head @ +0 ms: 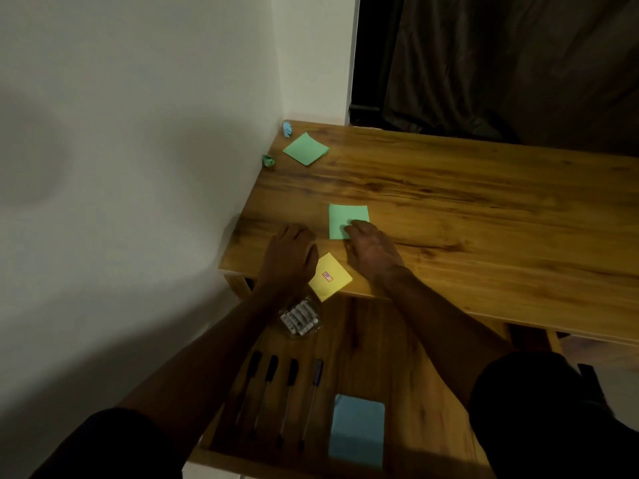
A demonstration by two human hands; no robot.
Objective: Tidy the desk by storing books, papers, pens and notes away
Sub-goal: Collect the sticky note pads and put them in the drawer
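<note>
Desk (484, 209) of grained wood, tucked into a white wall (138, 98) corner at 11 o'clock, dark curtain (501, 63) at 1 o'clock. Left hand (292, 252) palm down near the desk's front edge, fingers loose and flat, gripping nothing, thumb side just touching the yellow sticky pad (330, 277) at its 4 o'clock; that pad's near corner out over the desk edge. Right hand (371, 248) also palm down, fingers stretched forward, tips resting on the near corner of a green sticky note (345, 217) at its 11 o'clock, no curl round the paper visible. Second green sticky pad (305, 149) farther back at 12 o'clock, well apart from both hands; crumpled green paper ball (268, 161) at its 8 o'clock against the wall, crumpled blue paper ball (287, 128) at its 11 o'clock in the corner. At 6 o'clock below the desk edge, open drawer (373, 357): clear plastic box (301, 319) of small pale items beside the left forearm, four pens (272, 368) side by side, blue sticky pad (358, 430) at the pens' 4 o'clock.
</note>
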